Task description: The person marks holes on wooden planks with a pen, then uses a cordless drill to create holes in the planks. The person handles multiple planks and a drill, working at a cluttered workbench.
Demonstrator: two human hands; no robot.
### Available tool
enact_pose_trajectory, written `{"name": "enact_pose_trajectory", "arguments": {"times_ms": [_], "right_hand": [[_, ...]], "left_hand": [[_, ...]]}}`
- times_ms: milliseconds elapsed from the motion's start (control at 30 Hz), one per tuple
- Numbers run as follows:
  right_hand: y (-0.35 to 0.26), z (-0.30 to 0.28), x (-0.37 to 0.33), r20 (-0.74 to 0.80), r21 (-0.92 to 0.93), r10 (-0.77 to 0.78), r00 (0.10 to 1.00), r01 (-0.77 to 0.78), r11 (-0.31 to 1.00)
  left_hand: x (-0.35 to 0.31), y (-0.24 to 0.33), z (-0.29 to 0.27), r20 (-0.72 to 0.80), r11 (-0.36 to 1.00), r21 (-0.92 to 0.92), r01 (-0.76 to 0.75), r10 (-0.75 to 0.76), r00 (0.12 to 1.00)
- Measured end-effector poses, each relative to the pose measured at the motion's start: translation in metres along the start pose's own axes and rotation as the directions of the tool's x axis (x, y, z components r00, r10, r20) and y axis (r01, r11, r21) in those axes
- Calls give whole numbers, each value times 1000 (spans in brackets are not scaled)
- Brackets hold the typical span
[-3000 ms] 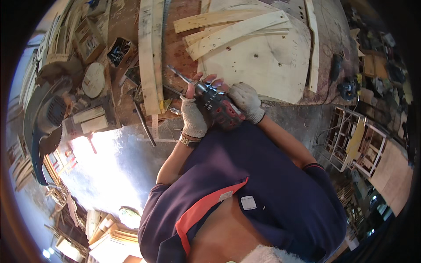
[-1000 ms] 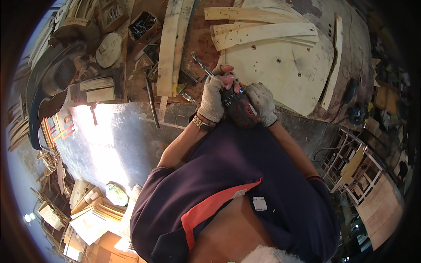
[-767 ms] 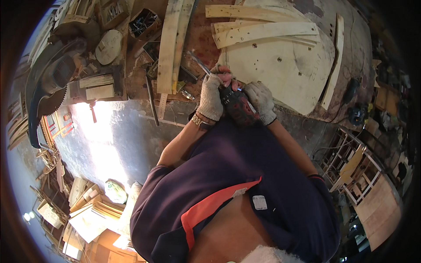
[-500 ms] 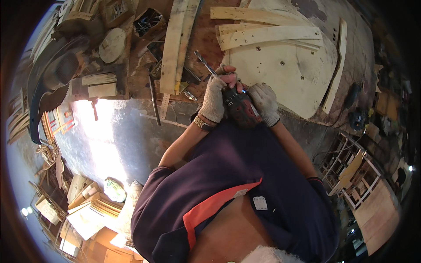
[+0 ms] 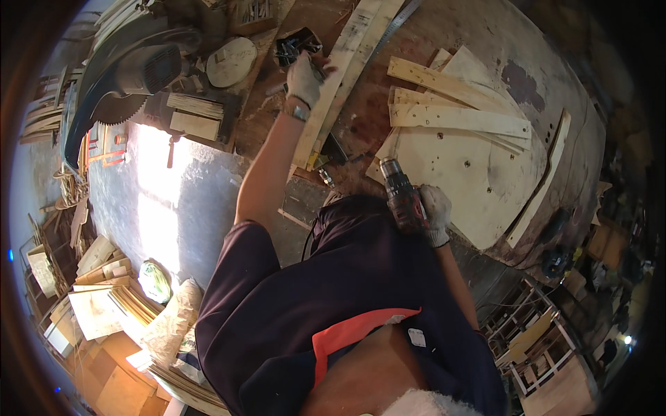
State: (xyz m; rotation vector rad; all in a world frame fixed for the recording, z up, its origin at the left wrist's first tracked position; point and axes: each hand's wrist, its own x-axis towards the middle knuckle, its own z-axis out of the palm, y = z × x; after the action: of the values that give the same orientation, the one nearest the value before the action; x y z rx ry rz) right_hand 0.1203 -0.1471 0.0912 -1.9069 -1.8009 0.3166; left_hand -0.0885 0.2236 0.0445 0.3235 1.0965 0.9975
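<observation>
Nearest to the body, in front of the dark shirt (image 5: 333,270), there is a drill (image 5: 402,197), black and red, with its metal chuck pointing up and away, toward the desk (image 5: 364,125). The right hand (image 5: 437,208), in a pale knitted glove, is closed around it from the right side; the handle is mostly hidden under the body of the tool. I judge the drill to be compact but rather heavy, hard and not easily damaged. The handle should be the best place to hold it, because the smooth chuck may turn or slip under the fingers.

Just beyond the near edge of the desk lies a small metal fitting (image 5: 326,178), beside the end of the long wooden boards (image 5: 340,87). To the right lies a broad flat panel (image 5: 479,184) with several holes, and over its far part are spread curved wooden strips (image 5: 461,118). These look light and stiff.

Farther off to the left, the left hand (image 5: 304,80), gloved too, is at the near side of a small box (image 5: 290,48) of dark, thin pieces. Its fingers are small and blurred there, so I cannot tell whether they hold something. A round wooden disc (image 5: 232,62) lies to the left of this box, and beyond it on that side stands a saw (image 5: 149,69) with a toothed blade.
</observation>
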Motion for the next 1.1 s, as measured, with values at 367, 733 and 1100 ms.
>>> {"name": "enact_pose_trajectory", "arguments": {"times_ms": [367, 733, 1100], "right_hand": [[0, 2, 5, 22, 3, 50, 998, -50, 999], [3, 7, 3, 41, -2, 97, 994, -97, 995], [-9, -6, -35, 7, 85, 249, 969, -248, 965]], "left_hand": [[55, 55, -21, 241, -418, 908, -4, 514, 823], [90, 45, -1, 272, -676, 709, 202, 526, 806], [18, 87, -11, 261, -306, 945, -113, 501, 825]]}}
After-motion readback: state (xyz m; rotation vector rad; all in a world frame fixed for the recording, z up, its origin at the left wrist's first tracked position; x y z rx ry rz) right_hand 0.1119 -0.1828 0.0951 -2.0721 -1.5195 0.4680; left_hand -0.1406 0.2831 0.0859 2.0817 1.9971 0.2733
